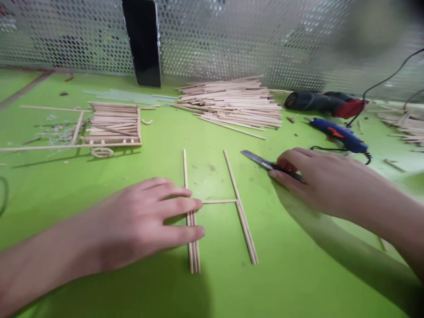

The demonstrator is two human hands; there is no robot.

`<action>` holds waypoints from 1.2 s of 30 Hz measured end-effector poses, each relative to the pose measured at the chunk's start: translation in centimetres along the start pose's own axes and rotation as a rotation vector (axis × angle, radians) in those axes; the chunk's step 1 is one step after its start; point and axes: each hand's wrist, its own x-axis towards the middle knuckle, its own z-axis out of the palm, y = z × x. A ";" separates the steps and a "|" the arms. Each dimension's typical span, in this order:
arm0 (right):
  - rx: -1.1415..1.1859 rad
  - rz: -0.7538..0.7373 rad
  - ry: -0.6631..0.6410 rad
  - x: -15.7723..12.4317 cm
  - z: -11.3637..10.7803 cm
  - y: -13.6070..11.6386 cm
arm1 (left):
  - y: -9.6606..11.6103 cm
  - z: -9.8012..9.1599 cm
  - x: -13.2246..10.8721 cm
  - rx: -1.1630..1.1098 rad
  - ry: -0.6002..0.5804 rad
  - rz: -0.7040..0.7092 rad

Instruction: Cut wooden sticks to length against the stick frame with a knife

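My left hand (149,221) rests with its fingers stretched over a left bundle of thin wooden sticks (194,256), partly covering them. A short crosspiece stick (220,202) runs from under those fingertips to a right pair of sticks (245,225), which lies slanted on the green table. Farther right, my right hand (308,174) is closed around the dark handle of a utility knife (256,159). The knife's blade points left, low over the table and apart from the sticks.
At the left sits a small stick-built cart (114,126) with scraps beside it. Behind lie a large pile of sticks (232,104) and an upright phone (142,44) against the perforated metal panel (205,39). A blue glue gun (341,134) with a cord is at the right.
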 end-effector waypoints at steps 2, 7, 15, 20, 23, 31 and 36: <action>0.026 0.044 -0.038 0.0 -0.1 -0.1 | 0.0 0.1 -0.1 -0.022 -0.001 0.001; 0.152 0.035 0.100 -0.6 -0.4 -0.5 | -0.1 0.3 0.3 -0.067 0.053 0.003; 0.276 -0.513 0.287 -3.8 -1.5 -4.1 | -0.2 0.3 0.6 -0.060 0.084 0.018; 0.241 -0.864 0.292 -5.0 -1.8 -7.5 | -0.2 0.3 0.4 -0.030 0.081 0.014; 0.224 -0.916 0.253 -5.3 -1.6 -8.7 | -0.1 0.4 0.3 -0.027 0.085 0.006; 0.229 -0.931 0.227 -5.6 -1.0 -9.1 | 0.5 0.0 0.2 0.028 0.069 0.054; 0.224 -0.941 0.240 -5.6 -1.0 -9.0 | 0.8 0.3 0.6 -0.095 0.091 0.031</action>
